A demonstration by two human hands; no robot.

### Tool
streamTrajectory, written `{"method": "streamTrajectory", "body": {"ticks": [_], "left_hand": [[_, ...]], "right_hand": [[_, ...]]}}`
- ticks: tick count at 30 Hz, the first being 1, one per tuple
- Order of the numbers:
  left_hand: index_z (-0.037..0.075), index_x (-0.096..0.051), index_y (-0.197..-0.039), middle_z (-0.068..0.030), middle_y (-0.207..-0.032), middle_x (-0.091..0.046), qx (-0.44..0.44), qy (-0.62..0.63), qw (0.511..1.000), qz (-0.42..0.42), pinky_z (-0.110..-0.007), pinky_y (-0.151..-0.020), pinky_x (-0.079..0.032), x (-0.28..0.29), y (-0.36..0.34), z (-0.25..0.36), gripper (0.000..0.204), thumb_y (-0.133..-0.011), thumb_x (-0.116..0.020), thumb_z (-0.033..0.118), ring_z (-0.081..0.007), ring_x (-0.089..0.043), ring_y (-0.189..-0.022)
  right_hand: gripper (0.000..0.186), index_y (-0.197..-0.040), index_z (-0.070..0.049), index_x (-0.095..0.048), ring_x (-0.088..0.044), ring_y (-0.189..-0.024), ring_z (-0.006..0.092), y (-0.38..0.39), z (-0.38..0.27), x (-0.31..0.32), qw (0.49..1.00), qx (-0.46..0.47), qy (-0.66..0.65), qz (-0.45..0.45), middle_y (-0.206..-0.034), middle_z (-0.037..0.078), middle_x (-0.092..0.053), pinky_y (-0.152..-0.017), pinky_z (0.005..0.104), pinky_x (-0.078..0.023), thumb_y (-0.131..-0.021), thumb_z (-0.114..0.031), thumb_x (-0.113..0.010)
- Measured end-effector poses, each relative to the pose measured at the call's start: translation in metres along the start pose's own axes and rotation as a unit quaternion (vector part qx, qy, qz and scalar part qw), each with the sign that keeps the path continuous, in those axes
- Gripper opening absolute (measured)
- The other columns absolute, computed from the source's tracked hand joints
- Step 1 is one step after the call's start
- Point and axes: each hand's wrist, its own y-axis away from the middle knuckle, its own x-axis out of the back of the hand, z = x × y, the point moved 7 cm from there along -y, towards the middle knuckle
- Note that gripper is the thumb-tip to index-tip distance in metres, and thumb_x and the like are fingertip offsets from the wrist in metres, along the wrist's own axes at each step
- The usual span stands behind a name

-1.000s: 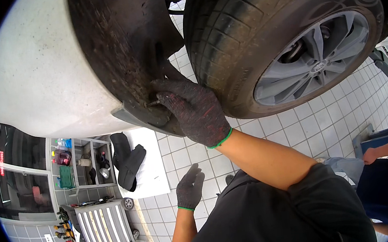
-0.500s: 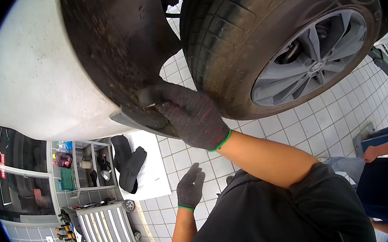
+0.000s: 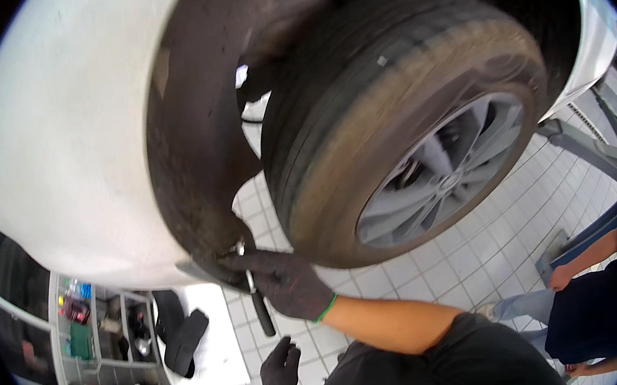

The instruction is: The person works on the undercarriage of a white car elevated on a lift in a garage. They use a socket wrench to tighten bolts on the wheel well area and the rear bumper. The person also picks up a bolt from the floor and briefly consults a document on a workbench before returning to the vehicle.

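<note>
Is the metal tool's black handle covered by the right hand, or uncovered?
Uncovered: the black handle shows against white floor tiles, beside the gloved right hand.

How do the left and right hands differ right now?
Contact: the right hand has its fingers across a tool at the wheel arch; the left hand is apart from the car, nothing visible in it.
Pose: the right hand points toward the picture's left; the left hand's fingers point up in the picture.
Shared: both wear dark gloves with green cuffs.
</note>
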Motion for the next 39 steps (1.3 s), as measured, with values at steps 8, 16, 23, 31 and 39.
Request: {"method": "streamTrajectory", "body": {"ticks": [8, 16, 23, 31, 39], "left_hand": [[0.005, -0.067, -0.137, -0.0225, -0.128, -0.071, -0.011, -0.008, 1.0, -0.026, -0.041, -0.103, -0.052, 0.005, 0.011, 0.018, 0.044, -0.103, -0.066, 0.033, -0.0345, -0.067, -0.123], [0.003, -0.066, -0.136, -0.0233, -0.128, -0.07, -0.047, -0.046, 0.997, -0.031, -0.042, -0.103, -0.053, 0.008, 0.017, 0.031, 0.043, -0.104, -0.064, 0.031, -0.037, -0.067, -0.122], [-0.006, -0.057, -0.143, -0.0197, -0.123, -0.075, 0.061, 0.175, 0.983, -0.003, -0.035, -0.101, -0.054, 0.002, 0.018, -0.006, 0.051, -0.098, -0.07, 0.016, -0.0201, -0.071, -0.115], [0.0, -0.043, -0.153, -0.0146, -0.14, -0.062, -0.001, 0.251, 0.957, -0.148, -0.037, -0.111, -0.046, -0.032, 0.021, 0.075, 0.064, -0.096, -0.071, 0.007, -0.0231, -0.059, -0.129], [0.0, -0.067, -0.116, -0.0037, -0.088, -0.065, 0.189, 0.382, 0.904, -0.046, -0.026, -0.061, -0.051, -0.049, 0.042, 0.053, 0.022, -0.097, -0.064, 0.009, -0.0105, -0.06, -0.071]], "right_hand": [[0.031, -0.132, -0.011, -0.07, -0.07, -0.098, 0.0228, -0.003, -0.013, -0.002, 0.999, -0.026, 0.03, -0.034, -0.112, 0.013, -0.075, -0.09, 0.0338, -0.055, -0.103, -0.009, -0.061], [0.027, -0.103, -0.012, -0.078, -0.069, -0.109, 0.0358, -0.006, -0.012, 0.001, 0.985, 0.129, 0.105, 0.051, -0.113, 0.018, -0.072, -0.096, 0.0411, -0.054, -0.087, 0.005, -0.064], [0.021, -0.115, -0.007, -0.075, -0.067, -0.111, 0.0274, 0.024, -0.008, 0.014, 0.989, 0.135, 0.031, 0.05, -0.122, 0.014, -0.071, -0.099, 0.0363, -0.051, -0.098, -0.004, -0.063], [0.027, -0.126, -0.004, -0.072, -0.062, -0.129, 0.0234, 0.146, 0.036, 0.009, 0.94, -0.279, -0.179, -0.076, -0.14, 0.014, -0.063, -0.103, 0.0368, -0.054, -0.101, -0.008, -0.061], [0.048, -0.136, -0.003, -0.061, -0.061, -0.131, 0.0265, 0.084, -0.024, 0.049, 0.986, -0.09, 0.029, -0.134, -0.14, 0.018, -0.061, -0.106, 0.0392, -0.051, -0.094, -0.021, -0.077]]}}
